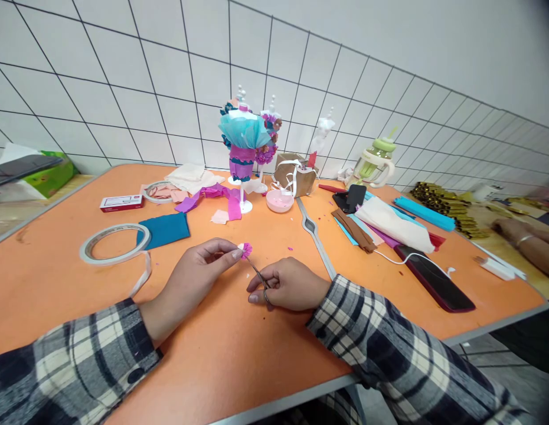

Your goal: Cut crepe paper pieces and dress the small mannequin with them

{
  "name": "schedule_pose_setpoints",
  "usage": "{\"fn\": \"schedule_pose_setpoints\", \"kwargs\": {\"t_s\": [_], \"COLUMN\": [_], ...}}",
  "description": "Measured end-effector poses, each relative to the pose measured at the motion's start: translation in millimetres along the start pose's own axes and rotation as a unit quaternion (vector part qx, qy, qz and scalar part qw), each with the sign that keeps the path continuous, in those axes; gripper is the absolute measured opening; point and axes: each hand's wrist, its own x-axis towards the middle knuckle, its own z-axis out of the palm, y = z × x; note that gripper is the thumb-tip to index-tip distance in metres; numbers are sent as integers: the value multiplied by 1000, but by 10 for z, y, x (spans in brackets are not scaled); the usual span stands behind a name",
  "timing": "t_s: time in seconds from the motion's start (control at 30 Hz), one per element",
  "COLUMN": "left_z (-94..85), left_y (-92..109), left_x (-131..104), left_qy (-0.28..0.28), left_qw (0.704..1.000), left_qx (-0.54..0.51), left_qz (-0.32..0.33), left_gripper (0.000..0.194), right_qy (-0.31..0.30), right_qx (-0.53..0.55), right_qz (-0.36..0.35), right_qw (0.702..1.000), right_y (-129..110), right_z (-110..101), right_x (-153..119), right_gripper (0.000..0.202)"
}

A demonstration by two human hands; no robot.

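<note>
My left hand pinches a small magenta-and-white paper flower between thumb and fingertips, above the orange table. In my right hand is a pair of small metal scissors, fingers wrapped round the handles. The blade tips reach the flower's lower edge; whether they touch it I cannot tell. A roll of white double-sided tape lies left of my left hand, its loose end trailing toward me. Partly under the roll is a teal paper piece. Small magenta scraps lie near the flower.
Small dress forms with paper dresses stand at the back, near a pink bowl and a brown paper bag. Rolled coloured paper and a phone lie to the right. Another person's hand rests at the far right.
</note>
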Motion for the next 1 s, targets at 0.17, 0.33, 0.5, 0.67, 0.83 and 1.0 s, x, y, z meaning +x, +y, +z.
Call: {"fn": "schedule_pose_setpoints", "kwargs": {"t_s": [0.17,0.33,0.5,0.67,0.83,1.0], "left_z": [5,7,10,11,7,13], "left_y": [33,46,30,45,30,25], "left_x": [-3,-10,-8,-10,-11,-15], "left_qy": [4,11,5,0,5,-3], "left_qw": [1000,1000,1000,1000,1000,1000], "left_qx": [-5,2,2,-7,5,3], "left_qz": [-1,-4,-2,-9,-4,-2], "left_gripper": [22,22,25,23,24,25], "right_qy": [21,43,31,1,30,31], "right_qx": [-38,-105,-84,-16,-99,-105], "right_qz": [-2,-31,-23,4,-23,-26], "right_qw": [999,993,996,1000,994,994], "right_y": [-34,-99,-60,-18,-80,-86], "right_z": [-12,-38,-16,8,-23,-31], "right_x": [-15,-46,-26,-5,-35,-39], "right_gripper": [32,36,34,29,39,36]}}
